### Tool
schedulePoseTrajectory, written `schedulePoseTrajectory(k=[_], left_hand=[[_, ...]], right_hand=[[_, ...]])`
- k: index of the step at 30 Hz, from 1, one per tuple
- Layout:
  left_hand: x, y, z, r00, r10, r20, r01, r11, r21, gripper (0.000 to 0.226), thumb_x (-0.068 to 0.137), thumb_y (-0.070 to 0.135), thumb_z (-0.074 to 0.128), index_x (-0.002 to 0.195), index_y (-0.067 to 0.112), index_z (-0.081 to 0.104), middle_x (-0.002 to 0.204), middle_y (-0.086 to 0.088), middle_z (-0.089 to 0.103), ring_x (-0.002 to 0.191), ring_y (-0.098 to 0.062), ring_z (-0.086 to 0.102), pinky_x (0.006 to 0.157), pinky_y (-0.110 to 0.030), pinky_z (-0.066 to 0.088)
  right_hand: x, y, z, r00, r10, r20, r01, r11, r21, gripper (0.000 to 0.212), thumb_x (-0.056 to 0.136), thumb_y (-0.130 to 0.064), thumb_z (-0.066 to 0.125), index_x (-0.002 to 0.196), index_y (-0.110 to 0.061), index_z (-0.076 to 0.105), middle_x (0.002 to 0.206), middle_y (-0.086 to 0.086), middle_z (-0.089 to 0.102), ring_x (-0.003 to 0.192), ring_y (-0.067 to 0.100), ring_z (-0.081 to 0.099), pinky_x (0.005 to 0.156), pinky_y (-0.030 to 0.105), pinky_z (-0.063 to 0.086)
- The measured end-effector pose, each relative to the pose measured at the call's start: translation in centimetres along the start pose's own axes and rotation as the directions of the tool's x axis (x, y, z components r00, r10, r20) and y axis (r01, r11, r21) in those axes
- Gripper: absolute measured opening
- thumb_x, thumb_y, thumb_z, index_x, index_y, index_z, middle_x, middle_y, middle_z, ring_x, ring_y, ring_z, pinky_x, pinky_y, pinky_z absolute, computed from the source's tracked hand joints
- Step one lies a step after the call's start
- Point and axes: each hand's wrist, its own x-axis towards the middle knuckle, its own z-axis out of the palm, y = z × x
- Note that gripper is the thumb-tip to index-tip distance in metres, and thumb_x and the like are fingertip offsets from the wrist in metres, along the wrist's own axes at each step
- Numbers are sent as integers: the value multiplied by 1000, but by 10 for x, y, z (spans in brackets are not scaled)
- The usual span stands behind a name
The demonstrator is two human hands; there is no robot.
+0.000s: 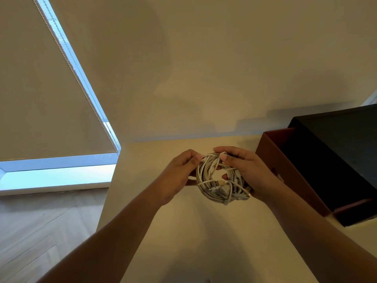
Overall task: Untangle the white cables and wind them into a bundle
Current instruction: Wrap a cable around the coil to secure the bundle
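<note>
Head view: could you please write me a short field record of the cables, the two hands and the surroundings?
item: white cables coiled in a ring, held over the table
left: left hand pinches a strand at the coil's upper left
right: right hand grips the coil's right side
beside: open brown box, to the right on the table

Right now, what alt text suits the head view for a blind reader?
A left hand and right hand hold a coiled bundle of white cables over a cream table, the left pinching its upper edge, the right gripping its right side. An open brown box stands to the right.
</note>
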Motion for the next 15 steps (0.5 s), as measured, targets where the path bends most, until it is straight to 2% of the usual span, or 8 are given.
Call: schedulePoseTrajectory(k=[5, 9, 12, 15], left_hand=[[1, -3, -1, 1000, -27, -7, 27, 1000, 10, 26, 103, 25, 42, 78, 19, 47, 65, 7, 56, 58, -5, 52, 56, -19, 46], [0, 1, -3, 999, -53, 5, 53, 999, 8, 23, 102, 26, 44, 81, 18, 52, 68, 8, 59, 61, -5, 55, 59, -21, 48], [-1, 1, -6, 996, -90, 22, 90, 996, 15, 19, 100, 29, 49, 87, 19, 58, 76, 7, 63, 68, -8, 60, 69, -27, 55], [0, -4, -7, 995, -79, -63, 80, 997, 15, 12, 96, 24, 56, 88, 17, 61, 86, 2, 67, 80, -14, 64, 82, -38, 55]], right_hand=[[2, 1, 5, 999, -24, -23, 23, 999, -43, 15, 93, -11, 58, 101, -14, 70, 92, 3, 71, 79, 12, 66, 58, 25, 52], [1, 0, 3, 1000, -23, -10, 23, 999, -25, 16, 92, -11, 58, 104, -11, 69, 97, 8, 70, 77, 12, 65, 59, 26, 51], [1, 2, 0, 1000, -25, -8, 25, 999, -23, 16, 93, -10, 57, 103, -12, 69, 101, 11, 70, 76, 11, 65, 59, 26, 51], [0, 4, -2, 999, -28, -36, 27, 999, -24, 17, 93, -9, 57, 103, -13, 69, 101, 10, 70, 74, 9, 66, 59, 26, 52]])
